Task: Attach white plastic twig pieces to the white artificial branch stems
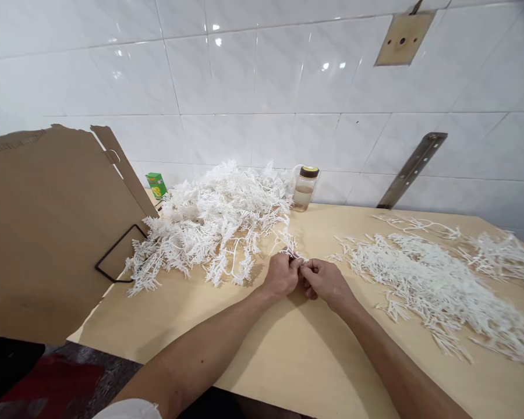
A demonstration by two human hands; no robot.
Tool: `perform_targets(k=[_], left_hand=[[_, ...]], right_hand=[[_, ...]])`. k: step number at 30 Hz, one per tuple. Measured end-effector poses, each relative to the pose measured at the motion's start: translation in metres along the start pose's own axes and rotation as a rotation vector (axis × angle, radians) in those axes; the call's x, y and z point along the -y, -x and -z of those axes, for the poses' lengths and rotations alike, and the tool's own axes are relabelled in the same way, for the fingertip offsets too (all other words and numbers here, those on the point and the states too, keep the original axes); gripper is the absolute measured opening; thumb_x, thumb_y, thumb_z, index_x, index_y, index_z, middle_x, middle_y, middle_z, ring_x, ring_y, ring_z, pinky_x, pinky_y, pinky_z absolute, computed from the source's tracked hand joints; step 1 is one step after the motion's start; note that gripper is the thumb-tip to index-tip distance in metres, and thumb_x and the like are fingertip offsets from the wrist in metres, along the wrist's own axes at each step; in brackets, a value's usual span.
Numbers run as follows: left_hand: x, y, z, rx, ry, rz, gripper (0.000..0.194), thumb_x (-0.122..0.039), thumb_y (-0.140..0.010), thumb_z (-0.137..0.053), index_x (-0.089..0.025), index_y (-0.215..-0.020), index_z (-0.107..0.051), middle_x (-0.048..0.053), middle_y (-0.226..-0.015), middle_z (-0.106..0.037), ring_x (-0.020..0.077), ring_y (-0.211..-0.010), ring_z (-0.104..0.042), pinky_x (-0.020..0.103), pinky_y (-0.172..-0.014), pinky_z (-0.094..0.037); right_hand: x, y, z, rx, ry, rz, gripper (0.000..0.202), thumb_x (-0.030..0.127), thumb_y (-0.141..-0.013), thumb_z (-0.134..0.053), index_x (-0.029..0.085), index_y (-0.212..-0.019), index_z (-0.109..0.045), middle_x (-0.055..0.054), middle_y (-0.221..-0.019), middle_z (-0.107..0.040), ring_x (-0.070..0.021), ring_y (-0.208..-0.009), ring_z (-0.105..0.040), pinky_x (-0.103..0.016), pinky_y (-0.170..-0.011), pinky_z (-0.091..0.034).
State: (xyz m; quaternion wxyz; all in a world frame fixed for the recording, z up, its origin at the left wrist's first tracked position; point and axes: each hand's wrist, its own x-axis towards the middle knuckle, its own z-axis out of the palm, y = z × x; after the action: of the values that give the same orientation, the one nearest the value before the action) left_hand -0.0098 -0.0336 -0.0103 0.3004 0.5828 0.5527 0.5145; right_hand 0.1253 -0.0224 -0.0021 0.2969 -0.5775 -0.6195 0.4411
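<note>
My left hand (282, 273) is closed around a thin white plastic branch (287, 238), whose feathery sprigs stick up past the fingers. Close beside it, my right hand (325, 283) pinches at the same branch with thumb and forefinger. The fingertips of both hands nearly meet, and they hide the spot where they work. Behind and to the left spreads a big heap of white artificial branches (218, 209). A looser pile of small white sprigs (436, 285) lies on the table to the right.
A lidded bottle with brownish liquid (303, 189) stands against the tiled wall. Bare white stems (423, 224) lie at the back right, near a metal bracket (413, 170). On the left are a large cardboard box (61, 233), a green box (156, 185) and a black wire frame (113, 251).
</note>
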Motion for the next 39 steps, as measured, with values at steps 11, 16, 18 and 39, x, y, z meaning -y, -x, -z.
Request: perform_targets(k=[11, 16, 18, 39], left_hand=[[0.002, -0.01, -0.002, -0.064, 0.245, 0.203, 0.028, -0.038, -0.083, -0.057, -0.02, -0.064, -0.048, -0.003, -0.053, -0.048, 0.0123, -0.053, -0.046, 0.026, -0.057, -0.038], [-0.001, -0.012, 0.009, 0.128, 0.528, 0.208, 0.04, -0.051, -0.074, -0.065, -0.019, -0.058, -0.046, -0.004, -0.048, -0.044, 0.0083, -0.046, -0.041, 0.024, -0.049, -0.033], [-0.001, -0.013, 0.011, 0.147, 0.593, 0.225, 0.04, -0.051, -0.07, -0.069, -0.018, -0.06, -0.048, -0.004, -0.049, -0.044, 0.0074, -0.045, -0.039, 0.023, -0.047, -0.032], [0.001, -0.01, 0.001, -0.024, 0.184, 0.136, 0.037, -0.042, -0.076, -0.061, -0.018, -0.049, -0.051, -0.001, -0.046, -0.051, 0.0116, -0.049, -0.048, 0.023, -0.05, -0.037]], right_hand=[[0.003, -0.004, -0.015, -0.124, -0.141, -0.031, 0.006, 0.024, -0.074, -0.055, 0.02, -0.07, -0.054, 0.001, -0.052, -0.061, -0.0159, -0.04, -0.061, -0.024, -0.039, -0.048], [-0.006, -0.009, -0.005, -0.163, -0.193, 0.046, 0.015, 0.034, -0.079, -0.056, 0.02, -0.083, -0.054, 0.002, -0.058, -0.061, -0.0156, -0.042, -0.061, -0.024, -0.038, -0.045], [-0.01, -0.012, 0.003, -0.256, -0.075, 0.052, 0.018, 0.036, -0.079, -0.056, 0.019, -0.086, -0.055, 0.0, -0.066, -0.063, -0.0156, -0.044, -0.061, -0.026, -0.043, -0.048], [0.003, 0.002, -0.005, -0.056, -0.044, 0.057, 0.019, 0.037, -0.082, -0.058, 0.02, -0.074, -0.057, 0.006, -0.049, -0.054, -0.0117, -0.032, -0.054, -0.02, -0.032, -0.04]])
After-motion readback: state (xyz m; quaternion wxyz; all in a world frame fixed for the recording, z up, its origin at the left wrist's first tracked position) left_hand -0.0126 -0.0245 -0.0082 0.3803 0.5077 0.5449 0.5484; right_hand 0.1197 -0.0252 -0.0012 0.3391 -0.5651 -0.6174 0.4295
